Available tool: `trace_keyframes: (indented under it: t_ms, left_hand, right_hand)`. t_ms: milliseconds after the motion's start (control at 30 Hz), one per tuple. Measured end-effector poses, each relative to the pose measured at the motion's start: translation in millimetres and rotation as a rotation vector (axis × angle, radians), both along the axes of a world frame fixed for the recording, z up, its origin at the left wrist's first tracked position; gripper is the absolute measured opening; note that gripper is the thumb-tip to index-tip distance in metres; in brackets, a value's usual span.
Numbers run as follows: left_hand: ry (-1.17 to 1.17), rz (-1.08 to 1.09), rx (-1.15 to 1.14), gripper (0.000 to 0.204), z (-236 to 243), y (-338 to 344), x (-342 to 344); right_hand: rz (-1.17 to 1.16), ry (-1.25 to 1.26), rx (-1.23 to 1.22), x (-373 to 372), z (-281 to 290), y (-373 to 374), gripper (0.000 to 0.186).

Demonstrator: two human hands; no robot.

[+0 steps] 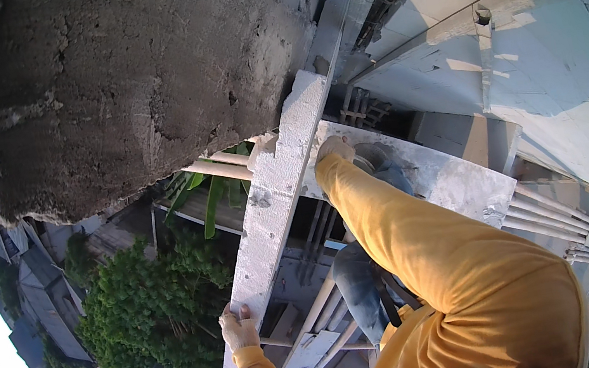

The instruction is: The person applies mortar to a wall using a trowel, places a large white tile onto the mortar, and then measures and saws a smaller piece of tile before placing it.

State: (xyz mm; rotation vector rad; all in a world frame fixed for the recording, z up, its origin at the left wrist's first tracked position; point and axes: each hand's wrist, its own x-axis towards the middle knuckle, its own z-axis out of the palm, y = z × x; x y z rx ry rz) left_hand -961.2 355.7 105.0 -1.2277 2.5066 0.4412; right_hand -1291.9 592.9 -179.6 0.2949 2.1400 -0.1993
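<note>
A long, pale, mortar-speckled board (pixel 265 197) runs aslant from the top middle to the lower left. Near its lower end, my left hand (pixel 238 328) is closed around the outer edge, with the thumb on the face. My right hand (pixel 333 149) is farther up, close against the board's right edge. Its fingers look curled in, but what they hold is hidden. Beneath the right hand lies a wide, splattered white plank (pixel 460 182). A foot in grey footwear (pixel 376 156) stands on this plank, beside the right hand.
A rough grey mortar surface (pixel 111 82) fills the upper left. Pale curved panels (pixel 555 51) rise at the right. Scaffold poles (pixel 544 215) show beyond the plank and below it. Far below on the left are a leafy tree (pixel 153 319) and rooftops (pixel 44 283).
</note>
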Motion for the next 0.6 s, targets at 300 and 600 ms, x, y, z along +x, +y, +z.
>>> trace_keyframes:
  t_ms: [300, 600]
  left_hand:
    - [-0.034, -0.010, -0.011, 0.046, -2, 5, -10]
    - [-0.095, -0.022, 0.012, 0.059, 13, -3, -10]
  right_hand:
    - [-0.203, 0.526, -0.074, 6, -15, 88, 0.028]
    - [0.375, 0.901, -0.817, 14, 268, 152, 0.022]
